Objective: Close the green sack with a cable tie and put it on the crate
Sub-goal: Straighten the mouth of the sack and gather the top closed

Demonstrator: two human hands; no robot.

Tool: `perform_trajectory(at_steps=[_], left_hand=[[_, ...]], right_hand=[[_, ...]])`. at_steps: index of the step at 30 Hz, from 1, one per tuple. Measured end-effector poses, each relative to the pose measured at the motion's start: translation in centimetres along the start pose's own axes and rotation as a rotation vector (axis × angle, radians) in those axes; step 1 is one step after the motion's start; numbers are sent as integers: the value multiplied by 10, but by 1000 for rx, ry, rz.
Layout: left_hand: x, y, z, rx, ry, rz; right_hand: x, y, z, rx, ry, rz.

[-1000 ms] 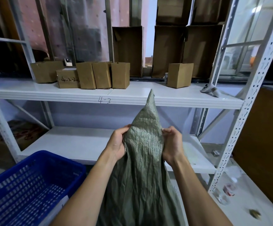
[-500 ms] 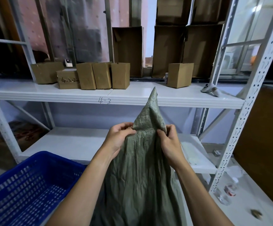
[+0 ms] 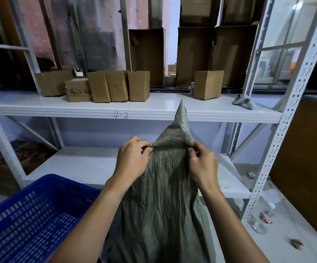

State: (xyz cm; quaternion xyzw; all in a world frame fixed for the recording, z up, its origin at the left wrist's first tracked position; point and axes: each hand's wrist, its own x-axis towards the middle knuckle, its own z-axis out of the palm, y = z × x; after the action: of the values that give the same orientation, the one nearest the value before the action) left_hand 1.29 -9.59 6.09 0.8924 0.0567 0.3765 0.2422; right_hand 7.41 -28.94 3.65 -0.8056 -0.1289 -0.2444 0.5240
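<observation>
Two tiers of glossy white metal shelving (image 3: 59, 111) stand behind, and the blue perforated plastic crate (image 3: 30, 215) sits low on the left. Between the forearms hangs the green sack (image 3: 163, 205), crinkled woven plastic with its top rising to a point. Left grip (image 3: 133, 160) and right grip (image 3: 203, 164) each pinch its neck. Gathering seems under way. The next move calls for bunching the neck tight and finding a cable tie, and none is visible.

The single wide-angle head view sits at the person's eye level and faces forward and down, close over the crumpled green woven sack (image 3: 161, 196), with the white metal shelving rack (image 3: 59, 110) just beyond and the blue slotted plastic crate (image 3: 30, 221) at lower left.
</observation>
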Motion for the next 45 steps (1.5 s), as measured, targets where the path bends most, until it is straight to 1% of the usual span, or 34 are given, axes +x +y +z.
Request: perform_trajectory(at_steps=[2,4,6,8,10,12,14,15,17,19,20,21,23,24,26,29,35,37,39,40,42,45], left_hand=[[1,0,3,-103,-46,-70],[2,-4,7,-334,-138,-213],[3,-10,12,-585,-240,-371],[2,-10,20,-832,-326,-492],[0,-1,31,-1097,-368,-618],[-3,12,45,-1305,-375,-708],[-6,21,55,-1422,-367,-760],[-6,24,59,-1443,-352,-789],[-7,24,68,-1428,-287,-828],[-8,25,72,-1422,-240,-827],[-8,26,73,-1448,-227,-824],[-7,26,72,-1485,-234,-812],[-6,25,70,-1548,-290,-779],[-5,23,70,-1534,-298,-760],[-3,19,74,-1416,-270,-747],[-8,20,78,-1362,-277,-714],[-9,7,78,-1426,-257,-612],[-8,-1,74,-1319,-211,-563],[-5,-9,68,-1117,-172,-457],[-4,-12,66,-1017,-165,-406],[0,-16,59,-852,-164,-313],[6,-19,51,-630,-182,-176]], right_hand=[[5,3,2,320,-61,173],[9,8,3,573,-115,329],[11,10,4,787,-154,450],[10,8,6,982,-214,554],[11,6,11,1074,-278,616],[11,2,16,1099,-314,639],[10,-1,23,1083,-319,649],[10,-3,25,1071,-311,660],[12,-2,25,1106,-319,672],[14,-4,19,1198,-368,670],[15,-6,16,1226,-407,637],[15,-7,15,1195,-422,596],[13,-8,19,1028,-376,528],[13,-7,21,936,-324,511],[13,-5,26,820,-254,490],[13,2,33,712,-210,448],[8,6,28,604,-220,218],[13,11,20,446,-206,109],[20,12,13,192,-194,-23],[21,12,10,104,-190,-70],[23,9,7,52,-197,-66],[24,9,9,120,-197,21]])
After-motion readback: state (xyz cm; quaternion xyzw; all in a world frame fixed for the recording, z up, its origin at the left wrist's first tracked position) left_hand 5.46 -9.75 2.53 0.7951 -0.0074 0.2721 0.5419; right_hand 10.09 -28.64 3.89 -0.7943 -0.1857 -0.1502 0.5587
